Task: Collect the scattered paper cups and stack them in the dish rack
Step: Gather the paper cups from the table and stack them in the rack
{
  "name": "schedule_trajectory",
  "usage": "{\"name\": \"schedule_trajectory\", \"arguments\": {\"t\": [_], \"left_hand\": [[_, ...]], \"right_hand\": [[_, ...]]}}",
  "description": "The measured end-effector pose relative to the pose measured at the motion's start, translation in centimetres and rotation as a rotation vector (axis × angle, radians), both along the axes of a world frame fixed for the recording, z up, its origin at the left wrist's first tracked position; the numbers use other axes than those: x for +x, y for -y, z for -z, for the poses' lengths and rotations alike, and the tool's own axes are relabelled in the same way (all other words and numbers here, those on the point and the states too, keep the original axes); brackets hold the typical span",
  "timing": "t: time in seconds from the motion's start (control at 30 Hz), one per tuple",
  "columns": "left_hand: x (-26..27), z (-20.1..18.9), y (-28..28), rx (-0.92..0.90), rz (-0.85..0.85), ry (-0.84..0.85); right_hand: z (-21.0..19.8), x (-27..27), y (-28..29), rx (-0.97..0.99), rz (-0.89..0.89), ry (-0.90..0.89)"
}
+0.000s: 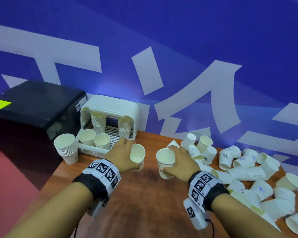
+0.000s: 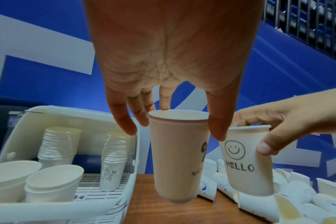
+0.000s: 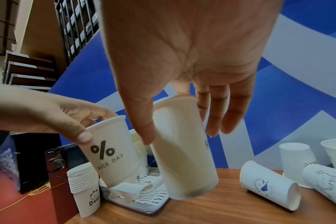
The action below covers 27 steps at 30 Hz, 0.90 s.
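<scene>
My left hand (image 1: 127, 152) grips a white "% NICE DAY" paper cup (image 1: 137, 154) near its rim, upright and just above the table, by the rack's front right corner. My right hand (image 1: 177, 160) grips a "HELLO" smiley cup (image 1: 165, 160) the same way, close beside it. The left wrist view shows both cups side by side, the "%" cup (image 2: 178, 159) and the "HELLO" cup (image 2: 244, 163). The white dish rack (image 1: 113, 103) stands against the wall with its lid up. It holds two tall upside-down cup stacks (image 1: 97, 120) and two short upright ones (image 1: 87, 137).
A further cup stack (image 1: 66, 148) stands on the table left of the rack, beside a black box (image 1: 33, 107). Several loose cups (image 1: 248, 170) lie scattered over the table's right side. The wooden table (image 1: 144, 194) ends at the left over a red floor. A blue wall backs it.
</scene>
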<state>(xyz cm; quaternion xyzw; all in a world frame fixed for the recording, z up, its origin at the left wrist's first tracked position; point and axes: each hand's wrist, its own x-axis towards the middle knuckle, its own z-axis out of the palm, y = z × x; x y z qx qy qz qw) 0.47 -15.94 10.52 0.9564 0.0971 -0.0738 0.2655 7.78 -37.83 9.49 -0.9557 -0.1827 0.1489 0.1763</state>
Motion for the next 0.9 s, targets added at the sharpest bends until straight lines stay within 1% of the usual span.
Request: {"name": "schedule_trajectory", "arguments": {"t": [0.1,0.2,0.4,0.63,0.73,0.9], "left_hand": [[0.6,-0.1,-1.0,0.031,-0.034,-0.032],[1.1,-0.2,-2.6,0.047,-0.067,-0.023],[1.6,0.2,-6.5,0.077,-0.078,-0.055],[3.4,-0.2,-14.2,0.128,0.001,-0.053],[3.6,-0.6,-18.2,0.128,0.039,-0.056],[3.8,-0.8,-23.7,0.177,0.036,-0.077]], "right_hand": [[0.5,1.2,-1.0,0.02,-0.023,-0.026],[0.9,2.0,-2.4,0.023,-0.054,-0.047],[0.8,2.2,-6.3,0.029,-0.063,-0.085],[0.1,2.8,-13.6,0.099,0.03,-0.08],[0.7,2.4,-17.6,0.104,0.051,-0.105],[2.0,1.7,-23.0,0.103,0.066,-0.143]]}}
